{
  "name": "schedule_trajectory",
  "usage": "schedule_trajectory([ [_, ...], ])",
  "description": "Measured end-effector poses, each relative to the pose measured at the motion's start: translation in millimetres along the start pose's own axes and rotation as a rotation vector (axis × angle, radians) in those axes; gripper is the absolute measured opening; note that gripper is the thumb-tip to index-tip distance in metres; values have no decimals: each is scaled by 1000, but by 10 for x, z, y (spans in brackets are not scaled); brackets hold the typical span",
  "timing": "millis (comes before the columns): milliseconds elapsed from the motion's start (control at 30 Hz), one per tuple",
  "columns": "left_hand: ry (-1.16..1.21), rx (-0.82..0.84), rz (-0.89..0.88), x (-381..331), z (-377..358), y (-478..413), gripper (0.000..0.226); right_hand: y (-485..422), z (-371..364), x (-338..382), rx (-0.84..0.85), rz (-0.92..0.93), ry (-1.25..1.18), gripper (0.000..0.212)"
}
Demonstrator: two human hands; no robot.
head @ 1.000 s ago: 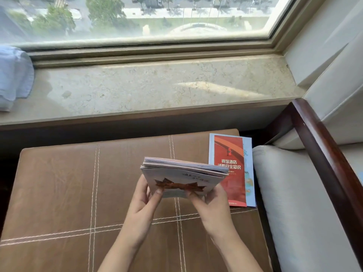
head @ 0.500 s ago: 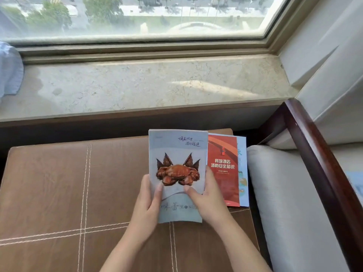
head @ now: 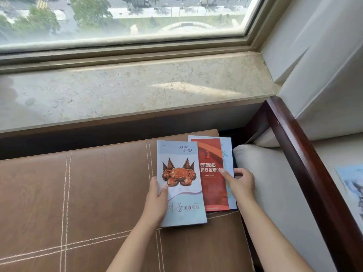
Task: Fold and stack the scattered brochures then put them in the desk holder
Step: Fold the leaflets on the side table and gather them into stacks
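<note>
A pale blue brochure stack with a crab picture (head: pixel 179 173) lies flat on the brown leather ottoman (head: pixel 78 193). My left hand (head: pixel 157 197) rests on its left edge, thumb on the cover. Just right of it lies a red brochure (head: pixel 213 185) on top of a light blue one (head: pixel 227 154). My right hand (head: pixel 240 181) grips the right edge of that pair, thumb on top and fingers curled under the edge. No desk holder is in view.
A marble window sill (head: pixel 127 91) runs behind the ottoman. To the right stands a chair with a cream cushion (head: pixel 275 193) and a dark wooden arm (head: pixel 306 163). Another printed sheet (head: pixel 351 185) lies at the far right edge.
The crab brochure stack was held up in both hands, then laid flat on the ottoman. My right hand has left it and moved right onto the red and light blue brochures.
</note>
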State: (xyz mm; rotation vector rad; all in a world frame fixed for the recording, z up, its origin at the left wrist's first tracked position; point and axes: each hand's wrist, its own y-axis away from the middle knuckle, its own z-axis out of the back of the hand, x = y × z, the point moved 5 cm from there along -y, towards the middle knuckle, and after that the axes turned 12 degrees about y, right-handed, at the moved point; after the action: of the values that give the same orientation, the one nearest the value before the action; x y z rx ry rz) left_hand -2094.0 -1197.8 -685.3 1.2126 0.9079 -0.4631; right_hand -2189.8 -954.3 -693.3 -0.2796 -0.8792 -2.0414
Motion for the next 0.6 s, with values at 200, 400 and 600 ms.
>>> schedule_trajectory([
  [200, 31, -85, 19, 96, 352, 111, 8, 165, 124, 119, -29, 237, -135, 24],
  [400, 34, -20, 21, 83, 590, 153, 14, 420, 695, 237, 61, 242, -423, 28],
  [600, 245, 0, 117, 143, 482, 234, 23, 832, 177, 332, 405, 188, -539, 43],
])
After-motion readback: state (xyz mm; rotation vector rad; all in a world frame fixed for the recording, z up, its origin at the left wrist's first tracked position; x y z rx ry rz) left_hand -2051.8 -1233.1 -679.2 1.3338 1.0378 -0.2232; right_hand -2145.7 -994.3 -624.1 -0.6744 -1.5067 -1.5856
